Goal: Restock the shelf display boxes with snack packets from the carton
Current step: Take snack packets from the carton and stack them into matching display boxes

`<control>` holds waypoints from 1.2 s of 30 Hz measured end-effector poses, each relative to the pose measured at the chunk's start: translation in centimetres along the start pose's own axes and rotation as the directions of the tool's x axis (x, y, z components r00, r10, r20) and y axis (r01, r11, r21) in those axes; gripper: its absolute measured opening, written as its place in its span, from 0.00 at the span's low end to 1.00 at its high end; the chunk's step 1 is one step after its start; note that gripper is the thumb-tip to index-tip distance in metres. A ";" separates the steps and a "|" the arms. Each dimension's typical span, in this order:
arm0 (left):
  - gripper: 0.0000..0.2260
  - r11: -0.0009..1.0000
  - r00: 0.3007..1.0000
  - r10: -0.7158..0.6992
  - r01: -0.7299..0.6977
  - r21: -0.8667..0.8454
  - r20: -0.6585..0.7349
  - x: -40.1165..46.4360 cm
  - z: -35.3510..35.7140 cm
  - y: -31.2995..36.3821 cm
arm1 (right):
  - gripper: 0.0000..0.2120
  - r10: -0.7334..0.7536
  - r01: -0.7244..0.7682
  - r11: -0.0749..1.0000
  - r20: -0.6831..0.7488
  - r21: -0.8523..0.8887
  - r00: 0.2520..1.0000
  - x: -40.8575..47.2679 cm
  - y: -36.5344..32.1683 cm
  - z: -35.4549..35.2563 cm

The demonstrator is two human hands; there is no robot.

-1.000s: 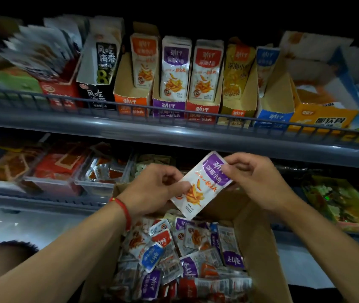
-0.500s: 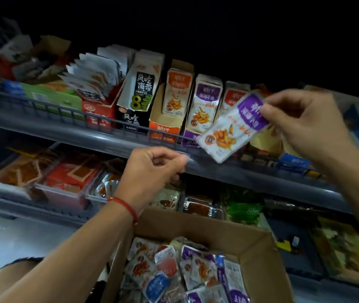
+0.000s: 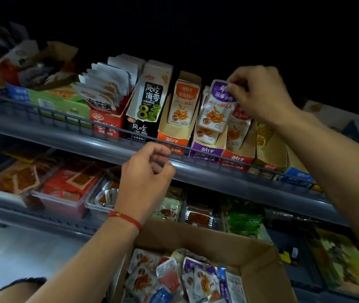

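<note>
Holding: right hand [image 3: 259,92] pinches the top edge of a purple-topped snack packet [image 3: 216,106] between thumb and fingers; packet upright, its lower end at the mouth of the purple display box [image 3: 207,149].
Packet position: in front of the other purple packets standing in that box; whether it touches them cannot be told.
Left hand [image 3: 148,171]: fingers loosely curled, grasping nothing, raised in front of the upper shelf rail [image 3: 64,119]; a red cord bracelet [image 3: 126,217] sits at the wrist.
Upper shelf, left to right: green box [image 3: 64,103]; red box [image 3: 106,123] with white packets fanned out; black seaweed box [image 3: 143,119]; orange display box [image 3: 174,136] holding orange-topped packets; purple display box; red display box [image 3: 237,156] with red-topped packets; yellow box [image 3: 270,154]; blue box [image 3: 298,176].
Box spacing: boxes stand side by side, just beside one another, behind the wire rail.
Carton [image 3: 259,259]: open brown cardboard, at the lower centre, below the left forearm.
Carton contents: loose packets [image 3: 187,278] in purple, red, orange and blue, lying jumbled.
Lower shelf: clear plastic trays [image 3: 64,202] of red and orange snacks at left; green packets [image 3: 244,221] at right.
</note>
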State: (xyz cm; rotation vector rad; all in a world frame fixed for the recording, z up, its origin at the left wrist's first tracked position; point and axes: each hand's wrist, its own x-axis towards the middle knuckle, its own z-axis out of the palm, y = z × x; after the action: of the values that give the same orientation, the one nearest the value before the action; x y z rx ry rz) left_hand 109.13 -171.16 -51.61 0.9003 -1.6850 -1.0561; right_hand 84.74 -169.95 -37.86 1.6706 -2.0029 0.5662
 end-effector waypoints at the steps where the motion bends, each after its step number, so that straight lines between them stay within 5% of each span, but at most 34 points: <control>1: 0.09 1.000 1.000 0.003 -0.003 0.002 0.004 0.0 0.0 0.0 | 0.12 -0.013 0.013 1.000 0.018 -0.015 1.000 0.0 -0.2 0.5; 10: 0.14 0.997 0.998 0.058 -0.058 0.053 0.001 -0.2 -0.1 -0.1 | 0.10 0.019 -0.015 0.995 0.044 -0.094 0.999 -0.9 -0.8 4.0; 28: 0.16 0.990 0.997 0.059 -0.065 0.122 0.047 -0.4 0.5 0.1 | 0.27 0.122 -0.116 0.978 0.027 -0.172 0.992 -1.3 0.4 6.3; 36: 0.17 0.990 0.997 0.053 -0.060 0.124 0.057 -0.4 0.6 0.1 | 0.27 0.116 -0.109 0.973 0.025 -0.206 0.993 -1.1 0.7 6.6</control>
State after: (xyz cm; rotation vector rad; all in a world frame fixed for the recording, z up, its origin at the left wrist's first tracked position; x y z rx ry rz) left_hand 108.68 -170.56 -51.75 0.9053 -1.8281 -0.9524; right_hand 83.66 -172.82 -43.79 1.4628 -2.1145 0.3556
